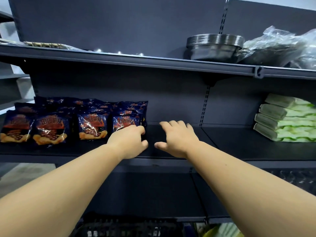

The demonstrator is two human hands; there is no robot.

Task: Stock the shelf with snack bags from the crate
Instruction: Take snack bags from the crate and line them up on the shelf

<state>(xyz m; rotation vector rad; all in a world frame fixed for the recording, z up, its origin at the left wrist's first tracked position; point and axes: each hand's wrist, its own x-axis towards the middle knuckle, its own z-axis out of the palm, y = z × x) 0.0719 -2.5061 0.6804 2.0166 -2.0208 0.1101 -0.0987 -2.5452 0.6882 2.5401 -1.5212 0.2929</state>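
Several dark blue snack bags stand in rows on the left half of the middle shelf (230,147). My left hand (128,142) lies against the lower part of the rightmost front snack bag (127,118); its bent fingers touch the bag's front and the thumb sticks out free below. My right hand (177,139) hovers just to the right over bare shelf, with fingers spread and nothing in it. The top edge of a black crate (126,228) shows at the bottom of the view; what it holds is hidden.
Stacked green-and-white packs (282,118) fill the right end of the same shelf. On the shelf above sit stacked metal bowls (213,45) and a clear plastic bag (280,47). A slotted upright (204,106) runs down the back panel.
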